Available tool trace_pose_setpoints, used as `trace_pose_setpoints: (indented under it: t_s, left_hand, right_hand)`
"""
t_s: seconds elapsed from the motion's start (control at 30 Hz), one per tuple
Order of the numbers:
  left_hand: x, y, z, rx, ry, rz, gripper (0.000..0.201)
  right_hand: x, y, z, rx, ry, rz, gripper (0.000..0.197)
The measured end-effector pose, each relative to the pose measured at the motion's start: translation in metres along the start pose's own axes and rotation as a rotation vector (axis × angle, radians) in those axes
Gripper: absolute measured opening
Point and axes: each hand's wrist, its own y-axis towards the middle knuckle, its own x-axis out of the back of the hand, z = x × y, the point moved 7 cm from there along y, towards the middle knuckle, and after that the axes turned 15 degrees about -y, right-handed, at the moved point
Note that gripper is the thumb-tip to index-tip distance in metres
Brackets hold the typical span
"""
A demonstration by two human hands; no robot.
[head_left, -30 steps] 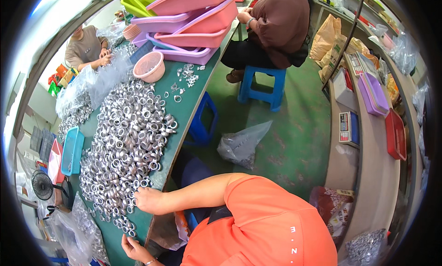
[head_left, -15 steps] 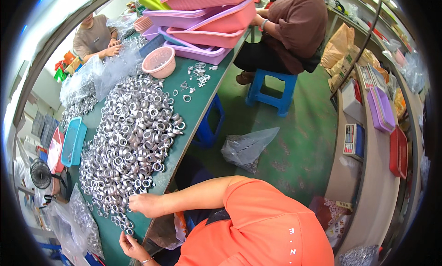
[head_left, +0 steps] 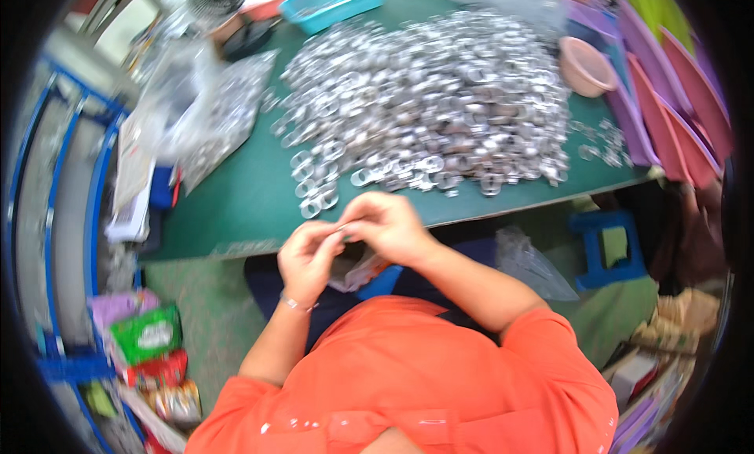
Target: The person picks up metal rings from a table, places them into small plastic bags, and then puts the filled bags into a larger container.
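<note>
My left hand (head_left: 305,256) and my right hand (head_left: 393,228) meet just over the near edge of the green table (head_left: 228,210). Fingertips of both are pinched together around something too small and blurred to make out. Beyond them lies a broad heap of silver metal rings (head_left: 448,100). A few loose rings (head_left: 318,196) trail from the heap's near left corner, close to my fingers.
A clear plastic bag of metal parts (head_left: 228,112) lies on the left, below a teal basket (head_left: 334,5). A round pink basket (head_left: 587,67), small scattered parts (head_left: 603,144) and stacked plastic trays (head_left: 675,100) stand right. A blue stool (head_left: 611,250) is on the floor.
My view has swung left, so the table edge now runs across in front of me. My right hand has left the heap and come together with my left hand.
</note>
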Motion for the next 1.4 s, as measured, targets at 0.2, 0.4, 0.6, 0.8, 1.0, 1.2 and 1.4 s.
trace_pose_setpoints:
  t_s: [0.2,0.4,0.6,0.8,1.0,1.2,1.4]
  left_hand:
    - [0.008,-0.01,0.0,-0.004,-0.208,-0.004,0.01]
    - [0.014,-0.015,-0.009,-0.05,-0.294,0.005,0.012]
    - [0.022,-0.012,-0.009,-0.119,-0.362,0.024,0.015]
    - [0.028,-0.011,-0.008,-0.095,-0.345,-0.052,0.014]
    - [0.029,-0.009,-0.005,0.028,-0.322,-0.013,0.011]
    - [0.032,-0.008,-0.006,0.035,-0.385,-0.027,0.011]
    - [0.032,-0.007,-0.003,-0.002,-0.383,0.022,0.012]
  right_hand:
    - [-0.011,-0.01,-0.001,-0.09,-0.015,0.079,0.014]
    - [-0.019,-0.007,0.016,0.113,-0.133,0.059,0.009]
    - [-0.026,-0.008,0.014,0.078,0.017,0.076,0.013]
    - [-0.029,-0.005,0.01,0.088,0.025,0.036,0.018]
    - [-0.03,-0.002,0.003,0.083,-0.056,0.034,0.022]
    - [-0.029,0.003,0.013,0.186,-0.262,0.04,0.009]
    - [-0.028,0.003,0.014,0.252,-0.329,0.056,0.009]
